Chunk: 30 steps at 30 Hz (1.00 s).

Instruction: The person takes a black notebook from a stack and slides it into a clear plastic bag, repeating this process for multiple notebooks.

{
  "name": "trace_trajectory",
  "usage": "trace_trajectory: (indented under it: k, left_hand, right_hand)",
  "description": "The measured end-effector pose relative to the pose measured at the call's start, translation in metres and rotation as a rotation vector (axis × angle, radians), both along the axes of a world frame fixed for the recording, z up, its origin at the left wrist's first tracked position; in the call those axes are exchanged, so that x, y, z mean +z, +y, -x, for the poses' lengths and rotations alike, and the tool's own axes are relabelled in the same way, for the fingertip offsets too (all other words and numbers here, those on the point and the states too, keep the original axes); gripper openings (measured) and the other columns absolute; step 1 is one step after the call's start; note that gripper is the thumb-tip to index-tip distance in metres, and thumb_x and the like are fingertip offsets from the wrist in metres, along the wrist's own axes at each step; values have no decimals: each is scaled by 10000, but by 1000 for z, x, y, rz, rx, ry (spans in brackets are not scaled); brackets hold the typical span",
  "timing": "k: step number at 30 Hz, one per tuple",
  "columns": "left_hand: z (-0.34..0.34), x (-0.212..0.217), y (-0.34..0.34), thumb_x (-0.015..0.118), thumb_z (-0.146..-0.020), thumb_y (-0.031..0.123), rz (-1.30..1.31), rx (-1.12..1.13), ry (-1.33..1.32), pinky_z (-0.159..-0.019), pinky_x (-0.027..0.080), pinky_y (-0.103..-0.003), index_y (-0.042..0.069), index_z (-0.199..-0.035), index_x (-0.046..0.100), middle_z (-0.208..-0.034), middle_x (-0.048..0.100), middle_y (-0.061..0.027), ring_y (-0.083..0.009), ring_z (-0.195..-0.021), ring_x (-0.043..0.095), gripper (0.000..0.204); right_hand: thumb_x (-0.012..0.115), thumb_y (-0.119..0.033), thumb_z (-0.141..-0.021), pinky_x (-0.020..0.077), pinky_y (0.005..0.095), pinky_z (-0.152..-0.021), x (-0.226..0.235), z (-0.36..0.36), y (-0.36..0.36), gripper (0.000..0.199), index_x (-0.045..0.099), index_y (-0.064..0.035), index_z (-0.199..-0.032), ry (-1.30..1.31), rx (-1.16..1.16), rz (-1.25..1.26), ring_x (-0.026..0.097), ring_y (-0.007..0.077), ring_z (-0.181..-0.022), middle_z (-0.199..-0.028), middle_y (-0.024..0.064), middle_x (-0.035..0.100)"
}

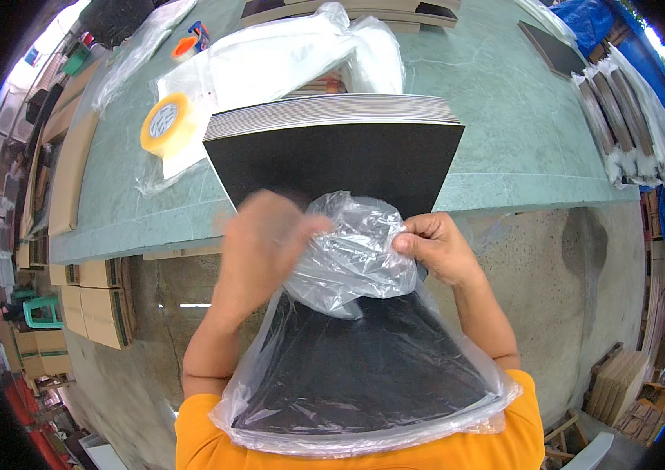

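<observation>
while the person in the orange shirt [199, 431] stands at the green table [512, 149], a clear plastic bag [352, 247] fills the middle of the frame, bunched up at its top and spreading down to the lower centre, with a black flat piece [348, 368] showing through it, close against the shirt. the right hand [440, 247], just right of centre, has thumb and fingers pinched together on the bunched film. the left hand [266, 243], left of centre, is a blur beside the same film; i can't tell whether its fingers grip it or are apart. just above the hands, a thick stack of black boards [340, 160] shows its pale layered edge. at the upper left, a roll of tape [166, 125] sits near some white plastic sheeting [277, 66]; at the upper right, film-wrapped packs [622, 117] lean in a row.
</observation>
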<state>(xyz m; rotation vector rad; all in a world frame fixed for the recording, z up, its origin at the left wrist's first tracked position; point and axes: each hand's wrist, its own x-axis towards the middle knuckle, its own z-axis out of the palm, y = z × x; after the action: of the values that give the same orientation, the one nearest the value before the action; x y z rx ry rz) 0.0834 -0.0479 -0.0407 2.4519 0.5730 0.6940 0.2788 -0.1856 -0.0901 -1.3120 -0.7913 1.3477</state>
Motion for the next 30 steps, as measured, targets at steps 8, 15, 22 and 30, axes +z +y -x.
trace_trajectory:
  k: [8,15,22,30]
  left_hand:
    - [17,-59,-9,607,-756,226,596,-109,205,-468,351,-286,-1,-683,562,-555,470,-89,-138,-504,426,243]
    - [246,-129,66,570,-682,72,110,1100,-37,-485,350,-271,8,-550,447,-542,454,-1,-90,-539,391,191]
    - [21,-10,-1,591,-718,149,775,124,-137,-546,392,-219,31,-782,565,-698,553,-5,-75,-616,488,138]
    - [54,-35,36,627,-726,233,471,327,-13,-483,360,-241,-6,-698,546,-588,515,-12,-84,-547,444,254]
  right_hand:
    - [575,-229,-809,486,275,-614,-17,-18,-8,249,554,-7,-920,829,-235,-294,584,145,-689,-822,86,605]
    - [596,-159,-786,496,313,-665,-25,-64,-50,205,563,1,-909,532,-318,-191,599,177,-745,-834,100,606]
    - [605,-143,-788,447,266,-557,-8,24,18,119,544,-43,-808,611,-33,-198,531,106,-605,-702,31,565]
    - [566,-166,-818,432,262,-534,11,-14,-12,169,505,-49,-713,777,-93,-365,507,120,-565,-625,22,510]
